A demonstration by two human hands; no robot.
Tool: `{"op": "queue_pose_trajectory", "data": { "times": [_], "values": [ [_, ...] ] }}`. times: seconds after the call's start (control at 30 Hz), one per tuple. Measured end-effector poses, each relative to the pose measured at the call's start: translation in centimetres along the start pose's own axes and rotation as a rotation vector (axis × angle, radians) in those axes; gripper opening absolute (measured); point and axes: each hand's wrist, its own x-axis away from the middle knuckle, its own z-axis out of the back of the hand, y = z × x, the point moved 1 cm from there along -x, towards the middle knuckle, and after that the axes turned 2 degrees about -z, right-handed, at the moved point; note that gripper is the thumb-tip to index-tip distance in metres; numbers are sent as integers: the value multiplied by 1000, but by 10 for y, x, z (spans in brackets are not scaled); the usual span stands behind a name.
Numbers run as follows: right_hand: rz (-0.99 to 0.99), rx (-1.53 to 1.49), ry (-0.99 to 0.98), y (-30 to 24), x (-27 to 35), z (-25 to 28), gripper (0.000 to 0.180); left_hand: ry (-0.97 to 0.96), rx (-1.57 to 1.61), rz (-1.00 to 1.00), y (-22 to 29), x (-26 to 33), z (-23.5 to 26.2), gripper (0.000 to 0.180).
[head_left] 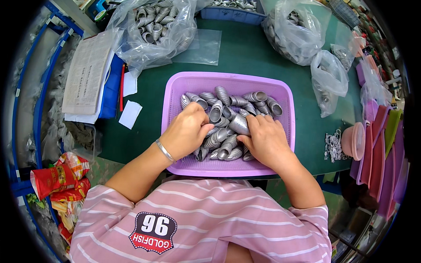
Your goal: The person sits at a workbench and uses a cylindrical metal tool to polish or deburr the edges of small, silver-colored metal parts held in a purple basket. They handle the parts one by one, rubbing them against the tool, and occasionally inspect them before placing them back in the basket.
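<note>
A smooth-looking grey tube [239, 124] lies among ridged tubes [222, 95] in the purple basket [228, 169], touching or just left of the nearer right hand [268, 141], long axis slanting toward it. Whether that or the curled left hand [186, 130] grips anything, I can't tell.

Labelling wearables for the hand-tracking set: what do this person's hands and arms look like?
Left hand and right hand: no gloves. A silver-coloured bracelet circles the left wrist; none shows on the right. Forearms bare. The left sleeve and right sleeve are short, dusty pink with white stripes.
</note>
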Motion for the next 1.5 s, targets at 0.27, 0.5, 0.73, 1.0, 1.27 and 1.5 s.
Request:
{"op": "queue_pose_trajectory", "data": {
  "times": [0.27,0.5,0.73,1.0,1.27,1.5],
  "values": [
    [33,40,46,0,9,-3,57,-146,-154,105,2,-28,-10,43],
    [49,29,86,3,9,-9,50,-23,-65,99,-7,-26,-8,28],
    [21,-97,227,3,9,-1,48,-167,100,325,-2,-17,-4,25],
    [4,-194,231,5,3,9,51,16,17,90,-5,-12,-10,15],
    [136,-362,421,-3,-10,37,55,-49,72,132,0,-14,-4,10],
    [260,-272,389,-4,1,24,58,-23,111,-2,-1,-14,-6,8]
  ]
}}
